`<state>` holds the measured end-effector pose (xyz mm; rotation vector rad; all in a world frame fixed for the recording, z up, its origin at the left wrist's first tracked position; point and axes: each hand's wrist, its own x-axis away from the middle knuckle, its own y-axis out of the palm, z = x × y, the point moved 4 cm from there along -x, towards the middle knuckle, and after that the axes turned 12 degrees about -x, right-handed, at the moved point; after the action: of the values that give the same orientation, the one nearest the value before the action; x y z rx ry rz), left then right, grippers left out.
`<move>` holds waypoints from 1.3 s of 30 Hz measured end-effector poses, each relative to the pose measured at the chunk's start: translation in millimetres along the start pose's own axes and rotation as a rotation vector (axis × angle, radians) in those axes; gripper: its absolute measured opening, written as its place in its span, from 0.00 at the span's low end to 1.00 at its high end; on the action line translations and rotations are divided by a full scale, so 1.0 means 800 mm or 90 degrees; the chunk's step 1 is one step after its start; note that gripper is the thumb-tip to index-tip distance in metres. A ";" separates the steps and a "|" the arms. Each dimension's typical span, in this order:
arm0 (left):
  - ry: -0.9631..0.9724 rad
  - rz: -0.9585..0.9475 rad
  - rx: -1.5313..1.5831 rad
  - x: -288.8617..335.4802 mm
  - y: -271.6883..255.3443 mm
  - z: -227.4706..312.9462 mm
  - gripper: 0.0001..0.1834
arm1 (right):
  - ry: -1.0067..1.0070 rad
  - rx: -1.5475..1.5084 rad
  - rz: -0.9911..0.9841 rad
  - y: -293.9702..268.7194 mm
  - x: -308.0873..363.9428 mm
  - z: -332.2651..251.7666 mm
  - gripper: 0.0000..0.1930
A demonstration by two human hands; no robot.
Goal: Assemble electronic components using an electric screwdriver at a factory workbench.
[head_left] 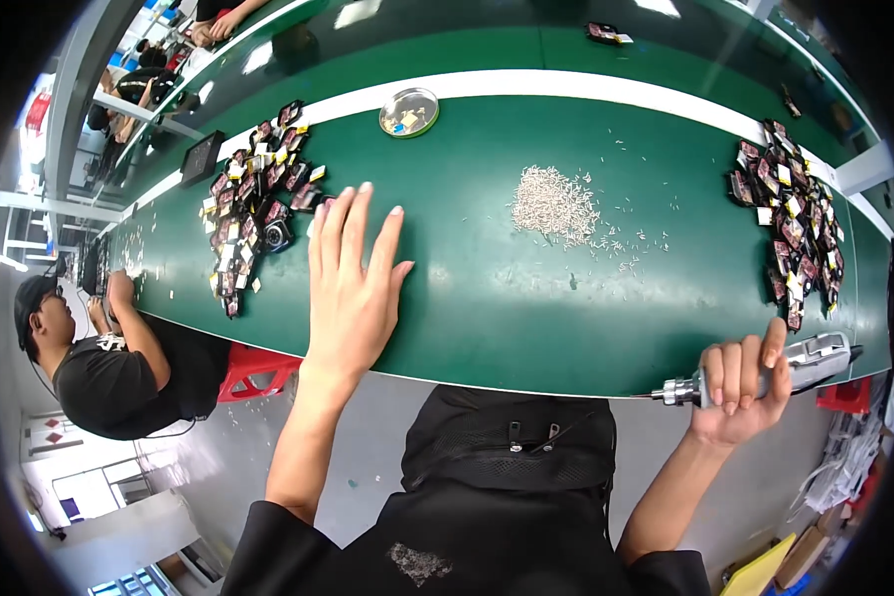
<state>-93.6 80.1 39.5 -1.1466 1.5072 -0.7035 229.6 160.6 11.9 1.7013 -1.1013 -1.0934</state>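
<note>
My left hand (353, 283) is stretched out over the green table (467, 328), fingers apart and holding nothing. Its fingertips reach toward the right side of a heap of small black units (238, 209) with dark pinkish faces and white tabs. At the table's front edge on the right, my right hand (740, 392) wraps round a grey electric screwdriver (822, 356), its bit pointing left. Between the two hands, farther back, lies a loose pile of tiny silvery screws (554, 206), some scattered to its right.
A second heap of black units (790, 228) lies at the right, beyond the screwdriver. A round metal dish (408, 112) with small bits inside stands near the white strip (526, 82). A co-worker (119, 372) sits at the left beside a red stool (255, 372).
</note>
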 end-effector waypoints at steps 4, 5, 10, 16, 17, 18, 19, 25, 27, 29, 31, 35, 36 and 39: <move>0.085 0.019 0.168 -0.029 0.018 0.015 0.20 | 0.034 -0.014 0.051 -0.011 0.010 0.030 0.07; 0.099 0.050 0.173 -0.037 0.020 0.022 0.16 | 0.032 -0.011 0.066 -0.013 0.014 0.031 0.07; 0.212 0.075 0.157 -0.054 0.029 0.028 0.08 | 0.024 -0.022 0.086 -0.015 0.024 0.026 0.07; 0.198 0.035 0.196 -0.056 0.029 0.028 0.08 | 0.035 -0.029 0.090 -0.017 0.029 0.024 0.07; 0.154 0.017 0.262 -0.052 0.025 0.033 0.07 | 0.033 -0.027 0.089 -0.018 0.031 0.023 0.06; 0.107 -0.002 0.325 -0.045 0.018 0.036 0.06 | 0.034 -0.027 0.085 -0.016 0.031 0.023 0.06; 0.087 -0.007 0.375 -0.036 0.013 0.041 0.04 | 0.034 -0.024 0.093 -0.015 0.031 0.023 0.06; -0.009 0.114 0.529 -0.003 -0.005 0.071 0.05 | 0.044 -0.017 0.104 -0.001 0.022 0.031 0.07; -0.080 0.053 0.676 0.009 -0.003 0.084 0.06 | 0.038 -0.033 0.083 0.008 0.016 0.037 0.07; -0.182 -0.027 0.878 0.023 -0.002 0.097 0.05 | 0.029 -0.035 0.072 0.020 0.013 0.042 0.08; -0.236 -0.069 0.989 0.034 -0.002 0.104 0.05 | 0.014 -0.059 0.018 0.032 0.007 0.047 0.09; -0.268 -0.131 1.216 0.048 -0.004 0.120 0.04 | -0.038 -0.101 0.016 0.069 -0.001 0.058 0.06; -0.245 -0.133 1.268 0.049 -0.004 0.125 0.06 | -0.038 -0.095 0.021 0.074 -0.001 0.061 0.06; -0.238 -0.161 1.336 0.055 -0.008 0.136 0.10 | -0.065 -0.090 0.009 0.081 0.000 0.067 0.06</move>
<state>13.7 52.2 -0.9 0.2566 -0.1821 -1.4636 163.9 133.2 56.1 1.5405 -1.0710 -1.2313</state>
